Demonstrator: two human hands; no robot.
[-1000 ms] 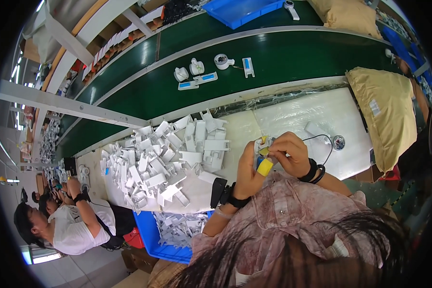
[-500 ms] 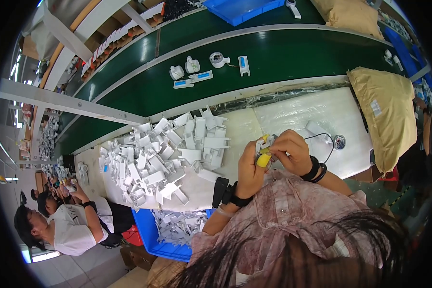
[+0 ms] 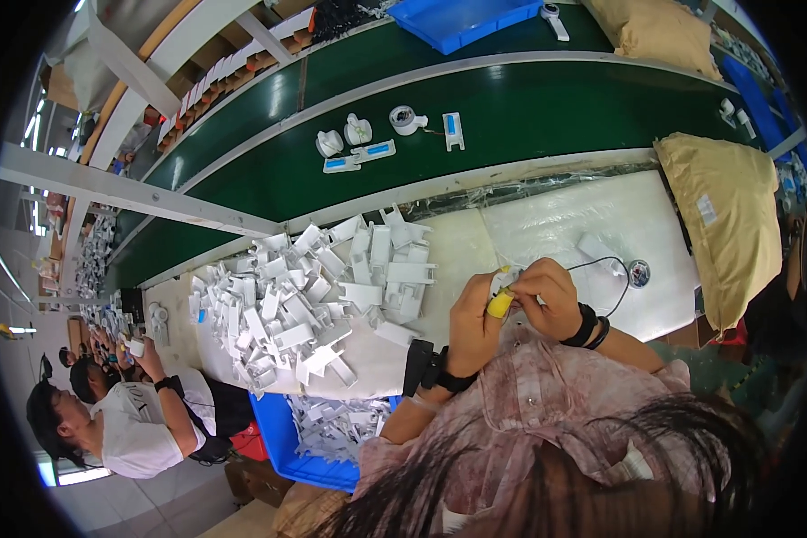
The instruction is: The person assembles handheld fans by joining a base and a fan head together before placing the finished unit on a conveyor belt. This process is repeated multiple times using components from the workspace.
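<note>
White-sheeted worktable (image 3: 458, 240) | left hand (image 3: 472, 316): I grasped a small white plastic-looking part (image 3: 500, 283) with a yellow piece (image 3: 500, 305), before my chest | right hand (image 3: 552, 299): fingertips pinched the yellow piece | change: both hands had dropped slightly; handling apparently continued.

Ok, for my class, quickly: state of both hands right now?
Left hand: closed, holding a small white piece.
Right hand: curled at that piece; whether gripping cannot be told.

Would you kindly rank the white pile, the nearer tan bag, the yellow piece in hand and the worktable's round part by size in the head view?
1. White pile
2. Nearer tan bag
Smallest, unranked: yellow piece and round part, which look too alike.
</note>
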